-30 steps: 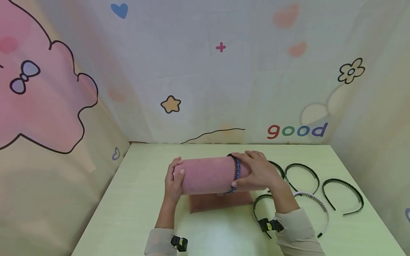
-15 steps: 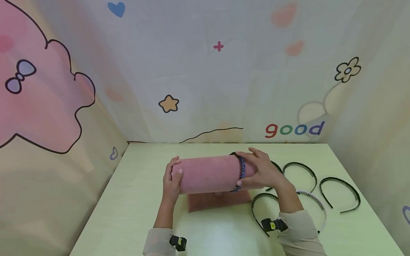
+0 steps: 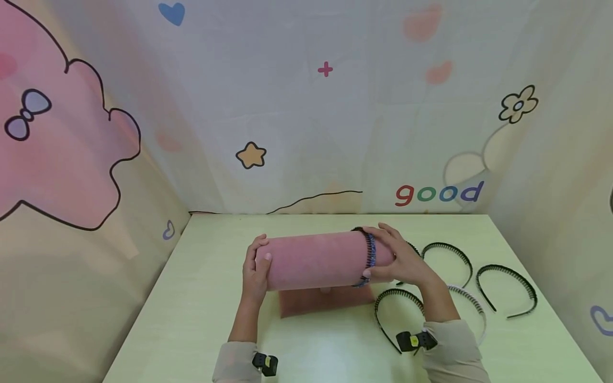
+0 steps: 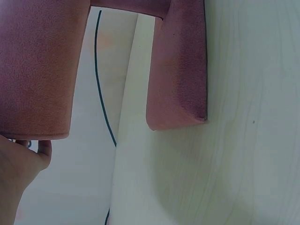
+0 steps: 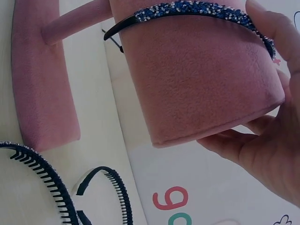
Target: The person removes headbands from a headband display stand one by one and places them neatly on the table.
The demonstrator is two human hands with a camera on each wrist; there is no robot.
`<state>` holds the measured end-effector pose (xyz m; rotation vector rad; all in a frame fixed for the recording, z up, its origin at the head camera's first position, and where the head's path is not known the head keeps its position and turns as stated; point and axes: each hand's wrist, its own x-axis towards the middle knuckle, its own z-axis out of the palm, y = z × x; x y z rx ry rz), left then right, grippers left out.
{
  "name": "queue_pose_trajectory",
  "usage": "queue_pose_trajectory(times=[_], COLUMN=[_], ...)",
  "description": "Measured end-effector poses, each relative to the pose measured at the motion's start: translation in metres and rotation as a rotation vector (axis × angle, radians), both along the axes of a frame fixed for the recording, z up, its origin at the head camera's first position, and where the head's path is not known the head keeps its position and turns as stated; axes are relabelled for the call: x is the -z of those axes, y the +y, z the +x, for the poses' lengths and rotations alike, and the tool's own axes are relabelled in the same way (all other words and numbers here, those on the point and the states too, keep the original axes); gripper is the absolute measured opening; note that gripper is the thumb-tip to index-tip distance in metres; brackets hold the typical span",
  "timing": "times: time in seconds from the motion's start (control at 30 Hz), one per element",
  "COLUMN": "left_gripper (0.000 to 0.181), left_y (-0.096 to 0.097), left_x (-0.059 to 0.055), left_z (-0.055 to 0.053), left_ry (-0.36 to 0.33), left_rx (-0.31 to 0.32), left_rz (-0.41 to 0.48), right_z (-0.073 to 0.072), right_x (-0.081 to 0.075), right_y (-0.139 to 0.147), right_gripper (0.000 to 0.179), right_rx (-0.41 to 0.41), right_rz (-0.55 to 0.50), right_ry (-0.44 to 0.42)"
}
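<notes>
A pink velvety headband stand has a horizontal roll [image 3: 311,261] on a short post above its flat base [image 3: 325,304]. My left hand [image 3: 255,274] grips the roll's left end, thumb on the near side. Around the roll near its right end sits a black toothed headband [image 3: 371,251] with blue and silver glitter. My right hand [image 3: 404,260] holds that headband, thumb low at the front and fingers over the top. In the right wrist view, the thumb touches the glitter band [image 5: 192,8] while other fingers lie by the roll's end [image 5: 206,84].
Several toothed headbands lie on the table's right side, among them a black one [image 3: 529,290], another black one [image 3: 450,246] behind the right hand, a pale one [image 3: 474,301] partly under the right forearm, and a dark one [image 3: 378,314] nearer. A printed cloth [image 3: 297,106] hangs behind.
The glittery headband has slid right along the roll, towards its right end, with my right hand moving along. My left hand keeps its hold on the left end.
</notes>
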<state>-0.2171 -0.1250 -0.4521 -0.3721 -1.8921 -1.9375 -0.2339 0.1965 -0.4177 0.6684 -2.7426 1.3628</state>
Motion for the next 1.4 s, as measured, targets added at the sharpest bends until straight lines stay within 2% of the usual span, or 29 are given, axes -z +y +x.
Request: queue_pose_trajectory(times=[0.1, 0.23, 0.4, 0.5, 0.67, 0.77, 0.93, 1.13, 1.2, 1.4], left_gripper=[0.027, 0.027, 0.027, 0.026, 0.027, 0.027, 0.028, 0.027, 0.027, 0.027], left_y=[0.000, 0.000, -0.004, -0.006, -0.007, -0.007, -0.008, -0.008, -0.008, -0.008], left_x=[0.000, 0.002, 0.013, 0.020, 0.024, 0.025, 0.024, 0.023, 0.024, 0.025], left_z=[0.000, -0.001, -0.008, -0.012, -0.015, -0.015, -0.014, -0.014, -0.015, -0.015], left_ry=[0.004, 0.016, 0.001, -0.008, 0.002, -0.001, -0.016, 0.004, 0.004, 0.012], left_rx=[-0.001, -0.001, -0.006, -0.004, -0.003, -0.005, -0.005, 0.003, 0.002, 0.000], left_rz=[-0.006, -0.013, -0.021, -0.023, -0.018, -0.019, -0.015, -0.014, -0.015, -0.012], right_z=[0.001, 0.002, 0.001, 0.001, 0.001, 0.001, 0.006, 0.016, 0.016, 0.011], right_x=[0.002, 0.004, 0.006, 0.007, 0.008, 0.010, 0.005, -0.009, -0.009, -0.004], right_y=[0.001, 0.002, 0.003, 0.006, 0.010, 0.010, 0.006, 0.004, 0.006, 0.013], right_gripper=[0.085, 0.093, 0.099, 0.099, 0.100, 0.104, 0.108, 0.104, 0.104, 0.105], right_rx=[0.005, 0.012, 0.004, -0.006, -0.069, -0.100, -0.094, -0.158, -0.177, -0.234], right_rz=[-0.026, -0.001, 0.041, 0.008, -0.078, -0.075, -0.025, -0.183, -0.218, -0.291], right_ry=[-0.007, 0.020, 0.049, 0.019, -0.018, 0.012, 0.075, -0.064, -0.103, -0.142])
